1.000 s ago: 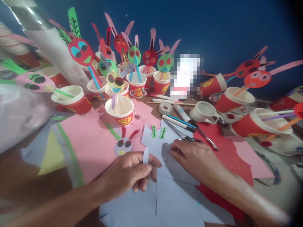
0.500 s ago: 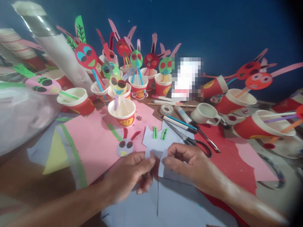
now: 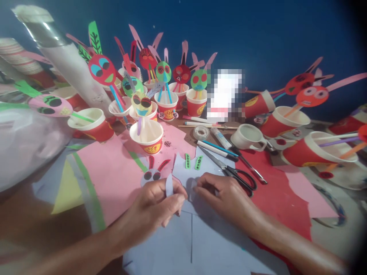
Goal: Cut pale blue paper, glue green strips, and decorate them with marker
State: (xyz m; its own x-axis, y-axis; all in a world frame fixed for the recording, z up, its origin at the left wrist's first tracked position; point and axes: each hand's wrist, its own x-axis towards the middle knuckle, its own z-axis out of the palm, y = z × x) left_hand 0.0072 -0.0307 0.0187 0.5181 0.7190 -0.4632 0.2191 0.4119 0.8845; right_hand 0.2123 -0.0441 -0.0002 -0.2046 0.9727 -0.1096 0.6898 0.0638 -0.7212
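My left hand [image 3: 160, 202] is closed, pinching a pale blue paper strip [image 3: 169, 186] that stands up between thumb and fingers. Close by, my right hand [image 3: 222, 191] has its fingertips pinched at the edge of a second pale strip [image 3: 191, 190], low over the blue-grey paper [image 3: 160, 250]; blur makes its outline faint. Behind my left hand lies a round paper face [image 3: 152, 175] with red ears, partly covered by that hand. Two green dotted paper pieces [image 3: 187, 161] lie beyond the hands. Black-handled scissors [image 3: 233, 172] rest beside my right hand.
Red paper cups [image 3: 146, 143] with paper faces on straws stand along the back. A tape roll [image 3: 201, 132], a glue tube [image 3: 221, 138], pens and a white mug [image 3: 247, 136] sit mid-table. Pink paper [image 3: 114, 179] spreads left, red paper [image 3: 275, 191] right.
My left hand has moved slightly left and up with its strip, now covering part of the round face. The right hand's strip has gone from upright to lower, near the paper.
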